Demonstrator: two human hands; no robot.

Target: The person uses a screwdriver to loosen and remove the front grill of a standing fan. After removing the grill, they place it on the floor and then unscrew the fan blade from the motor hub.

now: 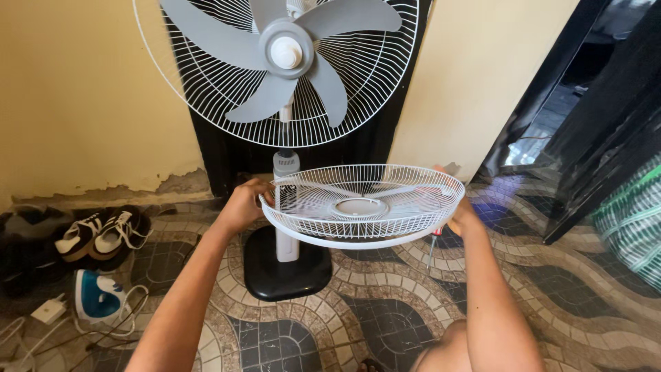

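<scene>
Tiled floor; hands (244, 203) w/ fan grille (363, 204)

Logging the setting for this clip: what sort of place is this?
Most likely a room in a home: sneakers and a clothes iron lie on the patterned tile floor beside a pedestal fan.

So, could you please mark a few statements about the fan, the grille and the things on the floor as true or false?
1. Both hands, left hand and right hand, hold the white front grille by its rim. True.
2. The grille is held upright. False: it lies nearly flat.
3. The fan blades are grey. True.
4. The fan base is white. False: it is black.
5. A blue and white iron lies on the floor at the left. True.
6. The sneakers lie right of the fan. False: they lie left.
</scene>
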